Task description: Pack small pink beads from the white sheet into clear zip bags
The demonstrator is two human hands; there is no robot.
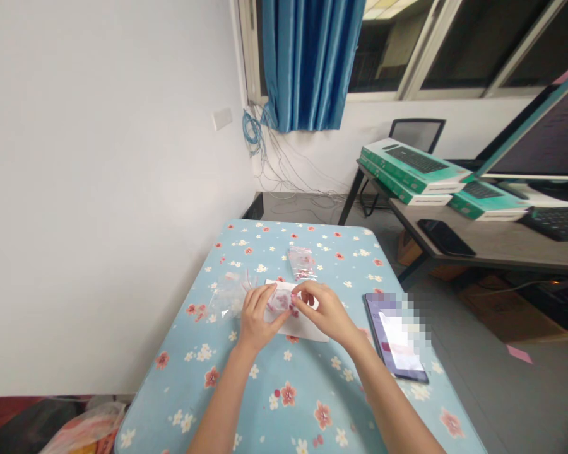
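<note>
A white sheet (307,329) lies on the table under both of my hands. On it is a small clear piece with pink and dark red bits (278,301), too small to make out exactly. My left hand (257,315) rests at the sheet's left side, thumb and fingers apart around this clear piece. Between the thumb and forefinger of my right hand (322,309) is a small pink piece (294,299), pinched at the clear piece's right edge. Crumpled clear plastic bags (228,295) lie left of my left hand. Beyond the sheet lies a clear packet with reddish contents (301,261).
A blue flowered cloth (265,403) covers the table. To the right lies a tablet (395,340) with its screen lit. Beside the table stands a desk (497,249) with green keyboard boxes (414,167), a phone (445,238) and a monitor (544,132). A white wall (99,189) borders the left.
</note>
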